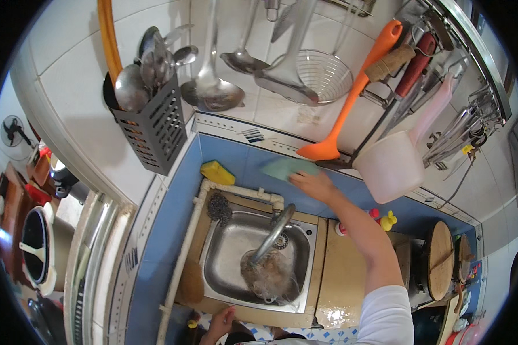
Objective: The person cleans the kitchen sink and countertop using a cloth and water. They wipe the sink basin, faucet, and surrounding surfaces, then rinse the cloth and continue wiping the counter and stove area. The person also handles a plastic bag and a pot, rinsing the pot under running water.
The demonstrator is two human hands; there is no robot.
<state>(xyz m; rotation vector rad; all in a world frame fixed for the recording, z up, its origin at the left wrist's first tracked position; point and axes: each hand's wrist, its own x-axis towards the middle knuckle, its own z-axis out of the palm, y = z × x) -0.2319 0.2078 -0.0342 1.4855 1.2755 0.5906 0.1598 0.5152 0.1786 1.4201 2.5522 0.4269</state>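
Observation:
Against the blue wall tiles, my right hand (307,183) presses a pale green cloth (287,168), fingers spread over its lower edge. My left hand (221,321) hangs by the counter's front edge with nothing seen in it. Between them sits a stainless steel sink (228,241). Its curved faucet (274,235) stands over a brownish, stringy bundle (270,274) in the basin, whose kind I cannot tell. A yellow and green sponge (218,172) rests on the pipe at the back corner, above a dark scouring pad (219,207).
Ladles (213,92), an orange spatula (328,146) and a pink-handled dipper (390,168) hang on the wall. A grey utensil holder (155,133) is at upper left. White pipe (185,254) edges the sink. Wooden lids (440,261) stand at right; the counter (341,280) looks wet.

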